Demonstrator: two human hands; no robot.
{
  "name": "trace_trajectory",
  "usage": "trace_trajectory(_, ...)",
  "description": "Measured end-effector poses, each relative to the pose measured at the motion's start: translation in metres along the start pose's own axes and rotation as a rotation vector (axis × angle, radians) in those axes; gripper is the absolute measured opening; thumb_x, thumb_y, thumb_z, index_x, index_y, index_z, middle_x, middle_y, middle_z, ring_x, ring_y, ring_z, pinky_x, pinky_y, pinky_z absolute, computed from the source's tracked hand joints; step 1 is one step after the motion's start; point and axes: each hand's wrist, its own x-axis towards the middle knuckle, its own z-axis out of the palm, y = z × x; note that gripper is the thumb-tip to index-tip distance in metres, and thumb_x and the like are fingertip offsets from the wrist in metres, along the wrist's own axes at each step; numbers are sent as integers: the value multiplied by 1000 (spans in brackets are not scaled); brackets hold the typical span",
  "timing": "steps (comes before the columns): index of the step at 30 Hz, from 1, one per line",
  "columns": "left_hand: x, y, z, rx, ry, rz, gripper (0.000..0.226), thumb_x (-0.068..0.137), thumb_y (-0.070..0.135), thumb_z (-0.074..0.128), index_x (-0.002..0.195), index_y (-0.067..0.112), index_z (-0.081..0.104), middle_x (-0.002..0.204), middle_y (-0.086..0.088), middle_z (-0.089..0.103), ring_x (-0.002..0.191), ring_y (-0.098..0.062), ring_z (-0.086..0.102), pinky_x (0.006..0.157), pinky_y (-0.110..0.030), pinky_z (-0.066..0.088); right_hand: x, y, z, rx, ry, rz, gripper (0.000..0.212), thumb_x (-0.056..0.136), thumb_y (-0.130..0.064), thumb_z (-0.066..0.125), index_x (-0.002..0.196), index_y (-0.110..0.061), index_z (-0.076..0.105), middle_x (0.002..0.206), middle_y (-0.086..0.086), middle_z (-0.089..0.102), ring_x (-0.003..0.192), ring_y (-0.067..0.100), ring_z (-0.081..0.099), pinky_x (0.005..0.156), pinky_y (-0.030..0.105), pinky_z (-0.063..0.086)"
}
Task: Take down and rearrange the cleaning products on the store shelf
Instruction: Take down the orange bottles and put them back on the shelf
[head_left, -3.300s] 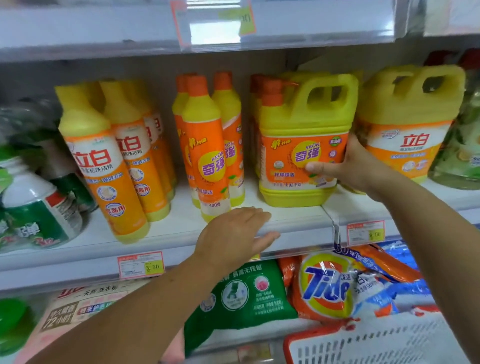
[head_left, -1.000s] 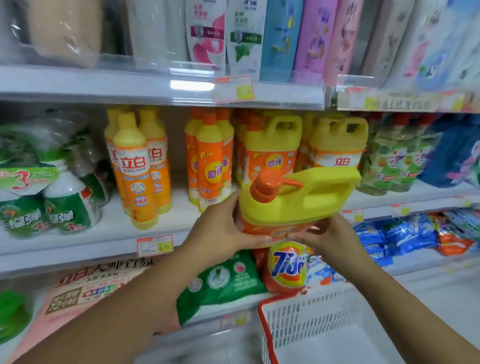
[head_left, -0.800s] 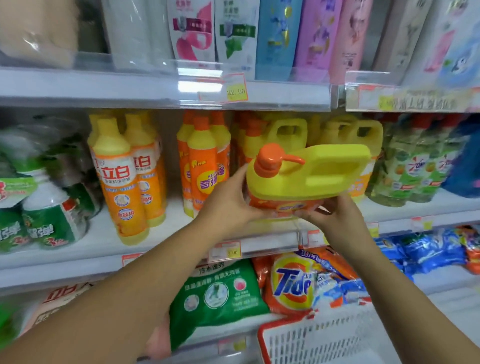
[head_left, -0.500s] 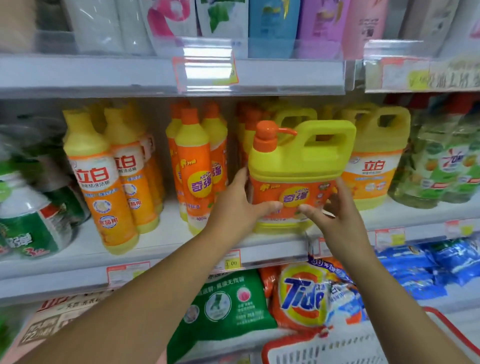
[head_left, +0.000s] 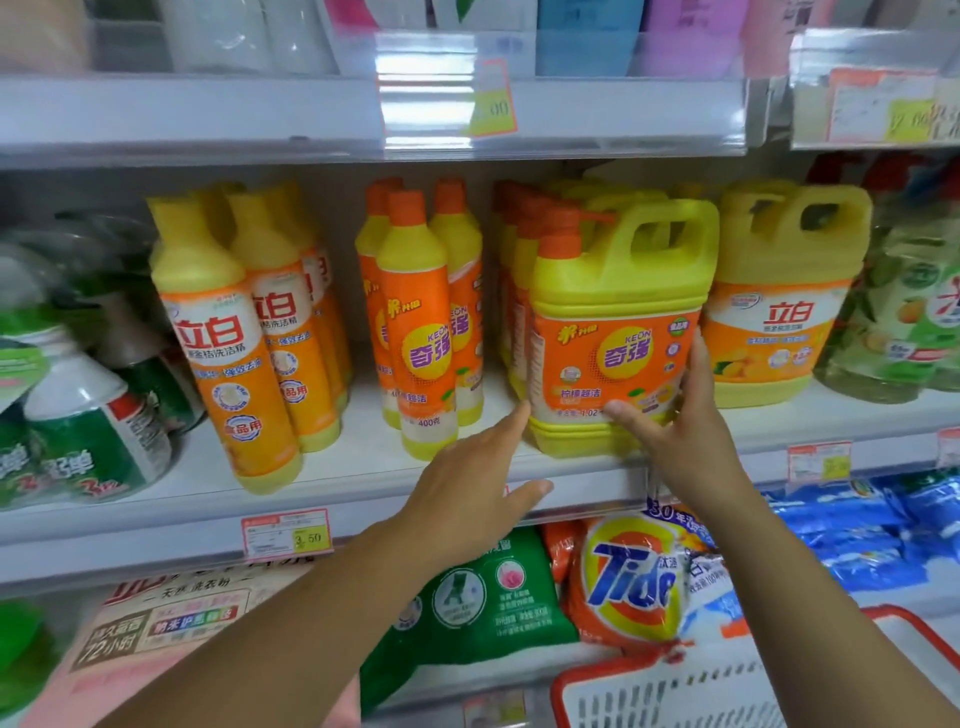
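Note:
A yellow pump jug with an orange label (head_left: 618, 291) stands upright at the front of the middle shelf (head_left: 363, 499), ahead of a row of matching jugs. My right hand (head_left: 675, 436) lies against its lower right corner, thumb on the label and straight fingers up its right side. My left hand (head_left: 467, 488) hovers flat just left of the jug, one fingertip touching its lower left edge. Slim orange bottles (head_left: 421, 332) stand to the left of the jug, and taller yellow-orange bottles (head_left: 218, 343) stand further left.
A second yellow jug (head_left: 779, 312) stands close to the right of the held one. Green bottles (head_left: 78, 415) fill the far left. On the shelf below lie a green bag (head_left: 483, 587) and a Tide bag (head_left: 628, 577). A red-rimmed white basket (head_left: 675, 691) sits at the bottom right.
The jug, carried in both hands in front of the shelf, has been set upright on the shelf. My left hand has let go and dropped lower; my right hand stays on it.

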Motion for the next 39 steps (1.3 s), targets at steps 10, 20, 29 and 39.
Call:
trace_trajectory(10, -5, 2, 4, 97, 23, 67, 82, 96, 48, 53, 157, 29, 1, 162, 9, 21, 145, -14, 24, 117, -28, 11, 0, 6, -10, -40, -29, 45, 107, 74, -42, 77, 156, -39, 8, 151, -8, 42, 132, 6, 47, 100, 17, 46)
trace_trajectory(20, -66, -62, -23, 3, 249, 82, 36, 88, 28, 59, 123, 24, 68, 126, 8, 66, 114, -15, 60, 98, -34, 46, -36, -89, 80, -204, 11, -325, 43, 92, -36, 65, 130, -26, 50, 115, -5, 53, 103, 14, 57, 87, 41, 52)
trace_trajectory(29, -87, -92, -37, -41, 278, 27, 41, 93, 33, 60, 133, 24, 61, 131, 6, 63, 120, -14, 54, 105, -34, 43, 22, -140, 156, -501, 39, 43, 88, 67, -72, 73, 132, -25, 35, 131, 2, 60, 118, 31, 61, 94, 51, 51)
trace_trajectory(39, -97, -60, -83, -407, 244, 22, 93, 80, 29, 75, 153, 36, 19, 147, 15, 35, 129, 0, 37, 104, -18, 34, -69, -179, 108, -58, -136, -138, 60, 72, -16, 87, 119, -26, 51, 111, -9, 68, 102, 4, 66, 89, 24, 54)
